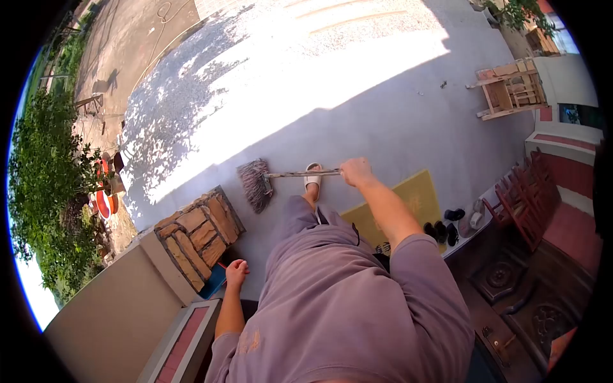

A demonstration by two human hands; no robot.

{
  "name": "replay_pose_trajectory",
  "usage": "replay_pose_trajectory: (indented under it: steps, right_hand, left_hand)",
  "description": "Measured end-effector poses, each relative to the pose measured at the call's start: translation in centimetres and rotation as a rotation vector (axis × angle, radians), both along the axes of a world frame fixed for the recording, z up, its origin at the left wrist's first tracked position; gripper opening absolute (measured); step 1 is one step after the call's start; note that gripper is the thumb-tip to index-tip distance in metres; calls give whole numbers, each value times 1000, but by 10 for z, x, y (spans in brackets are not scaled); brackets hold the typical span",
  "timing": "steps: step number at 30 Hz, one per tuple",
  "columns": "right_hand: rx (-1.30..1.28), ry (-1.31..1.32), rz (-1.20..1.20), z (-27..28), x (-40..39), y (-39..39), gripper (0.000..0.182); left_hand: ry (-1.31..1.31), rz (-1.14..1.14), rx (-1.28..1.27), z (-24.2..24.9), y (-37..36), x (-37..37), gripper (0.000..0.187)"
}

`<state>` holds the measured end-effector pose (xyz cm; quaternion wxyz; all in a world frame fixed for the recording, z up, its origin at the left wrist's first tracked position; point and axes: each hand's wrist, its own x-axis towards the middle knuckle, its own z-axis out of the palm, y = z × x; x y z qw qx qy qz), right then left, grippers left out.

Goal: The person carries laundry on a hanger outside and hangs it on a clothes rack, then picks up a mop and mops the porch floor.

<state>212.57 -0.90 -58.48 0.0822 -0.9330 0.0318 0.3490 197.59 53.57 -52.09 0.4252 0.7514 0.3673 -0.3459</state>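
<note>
Right fingers (355,171) clenched round rough wooden broom handle (303,173), bristly head (255,184) — left fingers (237,273) curled, empty, beside stacked bricks (199,235)

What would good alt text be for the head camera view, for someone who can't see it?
Seen from above, a person in a mauve top grips a broom handle with the right hand, bristles resting on a half-sunlit concrete yard. The left hand hangs by a stack of bricks on a low wall; a yellow mat and shoes lie to the right.

A worn wooden broom handle (303,173), coarse bristle head (255,184), rough concrete floor (383,121), matt cloth trousers (332,281).
</note>
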Motion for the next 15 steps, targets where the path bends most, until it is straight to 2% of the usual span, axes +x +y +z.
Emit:
replay_pose_trajectory:
  steps: [1, 3, 5, 7, 10, 13, 15]
  right_hand:
    - [-16, -27, 55, 13, 6, -31, 18]
    - [-73, -9, -14, 49, 14, -89, 18]
    - [-175, 3, -119, 85, 21, -139, 19]
    - [-301, -34, -159, 107, 29, -188, 20]
    - [-436, -160, -176, 127, 46, -241, 22]
    - [-550, -142, -139, 133, 77, -262, 22]
    - [-560, -181, -120, 160, 89, -276, 22]
  left_hand:
    - [1, 33, 5, 2, -4, 1, 18]
    - [163, -39, 23, 3, -15, 3, 20]
    - [200, -52, 19, 1, -29, 18, 22]
    - [180, -132, -9, -4, -45, 42, 24]
    - [85, -134, -49, -25, -59, 79, 25]
    - [4, -209, -46, -31, -81, 123, 25]
    - [-43, -240, -45, -36, -94, 147, 25]
